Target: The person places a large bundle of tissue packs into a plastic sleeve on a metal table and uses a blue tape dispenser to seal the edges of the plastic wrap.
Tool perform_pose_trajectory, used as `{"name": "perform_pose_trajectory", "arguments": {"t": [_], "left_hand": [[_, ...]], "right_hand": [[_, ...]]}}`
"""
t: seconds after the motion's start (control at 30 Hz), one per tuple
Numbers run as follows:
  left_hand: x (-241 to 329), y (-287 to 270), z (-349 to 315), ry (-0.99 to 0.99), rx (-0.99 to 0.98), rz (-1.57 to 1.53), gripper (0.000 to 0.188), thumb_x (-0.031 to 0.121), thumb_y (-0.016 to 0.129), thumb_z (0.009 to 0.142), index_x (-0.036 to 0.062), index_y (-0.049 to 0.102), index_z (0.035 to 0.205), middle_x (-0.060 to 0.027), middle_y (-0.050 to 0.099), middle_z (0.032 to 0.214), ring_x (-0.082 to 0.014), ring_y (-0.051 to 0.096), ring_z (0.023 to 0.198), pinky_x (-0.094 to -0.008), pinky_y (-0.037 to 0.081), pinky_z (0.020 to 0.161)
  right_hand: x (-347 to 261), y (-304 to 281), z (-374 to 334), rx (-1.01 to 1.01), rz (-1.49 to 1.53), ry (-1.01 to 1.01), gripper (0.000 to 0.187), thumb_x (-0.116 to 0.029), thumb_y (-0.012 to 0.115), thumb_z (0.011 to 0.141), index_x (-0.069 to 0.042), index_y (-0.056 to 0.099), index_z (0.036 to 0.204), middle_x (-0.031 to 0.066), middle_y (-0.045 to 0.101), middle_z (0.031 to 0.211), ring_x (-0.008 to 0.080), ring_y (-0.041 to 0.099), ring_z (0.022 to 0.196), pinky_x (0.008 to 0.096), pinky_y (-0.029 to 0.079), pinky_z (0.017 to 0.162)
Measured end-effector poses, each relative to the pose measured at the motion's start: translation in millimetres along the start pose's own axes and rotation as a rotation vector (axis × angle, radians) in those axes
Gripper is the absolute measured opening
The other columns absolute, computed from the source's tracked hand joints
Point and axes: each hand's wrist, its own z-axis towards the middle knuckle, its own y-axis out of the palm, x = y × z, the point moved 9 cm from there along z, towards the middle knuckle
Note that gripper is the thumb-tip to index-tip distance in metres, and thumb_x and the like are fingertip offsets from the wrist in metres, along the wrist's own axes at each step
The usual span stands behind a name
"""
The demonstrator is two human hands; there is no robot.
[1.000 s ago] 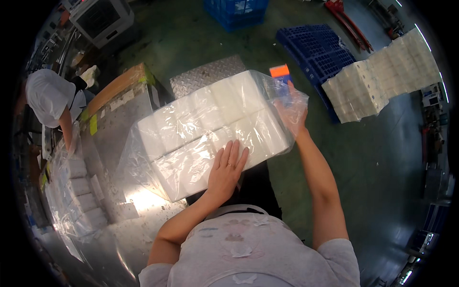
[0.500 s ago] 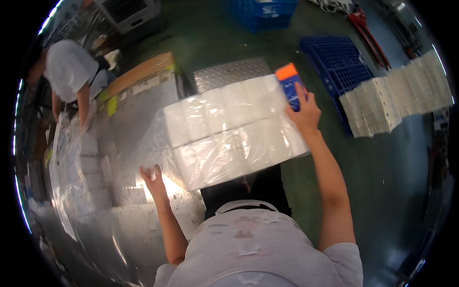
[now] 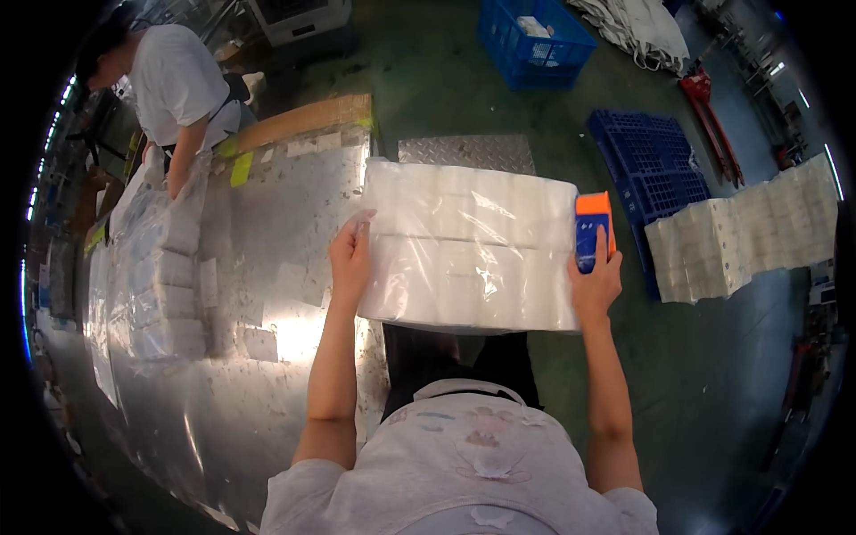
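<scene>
A large pack of white rolls or bundles in clear plastic wrap (image 3: 468, 245) lies level in front of my body, its rows showing through the shiny film. At its left end my left hand (image 3: 350, 254) is closed on the wrap, thumb and fingertips against the edge. My right hand (image 3: 596, 281) grips a blue-and-orange block-shaped hand tool (image 3: 586, 245), its exact kind unclear, with the index finger stretched along it. That tool and hand press against the pack's right end. The underside of the pack is hidden.
A scuffed metal table (image 3: 267, 223) stands left, holding another plastic-wrapped pack (image 3: 165, 303) handled by a co-worker (image 3: 183, 85). Beyond my pack is a diamond-plate metal surface (image 3: 468, 152). Right are a blue pallet (image 3: 637, 152), more wrapped packs (image 3: 740, 236), a red pallet jack (image 3: 709, 120) and a blue crate (image 3: 535, 49).
My left hand has come up from over the table and taken hold of the pack's left end. The pack has turned level, and the right hand with the tool has moved lower.
</scene>
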Motion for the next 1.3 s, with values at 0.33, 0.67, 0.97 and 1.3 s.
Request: {"name": "perform_pose_trajectory", "arguments": {"t": [0.33, 0.67, 0.97, 1.3], "left_hand": [[39, 93, -21, 0.349, -0.473, 0.729, 0.026, 0.026, 0.049, 0.090, 0.0050, 0.057, 0.103, -0.0104, 0.063, 0.066, -0.0277, 0.062, 0.060, -0.0397, 0.046, 0.052], [55, 98, -53, 0.412, -0.343, 0.677, 0.032, 0.028, 0.064, 0.079, 0.0072, 0.058, 0.102, -0.0108, 0.057, 0.071, -0.0288, 0.059, 0.067, -0.0399, 0.047, 0.058], [37, 48, -48, 0.049, -0.383, 0.038, 0.025, 0.024, 0.058, 0.086, 0.0021, 0.064, 0.097, -0.0145, 0.061, 0.082, -0.0265, 0.061, 0.075, -0.0353, 0.046, 0.065], [-47, 14, 44, -0.650, -0.228, -0.681, 0.052, 0.051, 0.044, 0.093, 0.0035, 0.063, 0.086, -0.0019, 0.057, 0.065, -0.0096, 0.050, 0.053, -0.0241, 0.041, 0.049]], "right_hand": [[-52, -22, 22, -0.099, 0.046, -0.317, 0.065, -0.022, 0.071, 0.065, -0.015, 0.051, 0.127, 0.0146, 0.051, 0.093, 0.0308, 0.058, 0.075, 0.0382, 0.050, 0.061], [-226, -48, 51, -0.374, 0.680, -0.682, 0.069, -0.014, 0.071, 0.063, -0.009, 0.049, 0.128, 0.0129, 0.055, 0.089, 0.0289, 0.058, 0.075, 0.0336, 0.048, 0.068], [-259, 36, 46, -0.662, 0.523, -0.662, 0.068, -0.040, 0.066, 0.076, -0.023, 0.042, 0.137, 0.0157, 0.053, 0.093, 0.0330, 0.059, 0.082, 0.0383, 0.047, 0.073], [-267, 21, 21, -0.706, 0.439, -0.897, 0.076, -0.025, 0.066, 0.068, -0.029, 0.039, 0.138, 0.0161, 0.051, 0.095, 0.0358, 0.058, 0.081, 0.0415, 0.048, 0.072]]}}
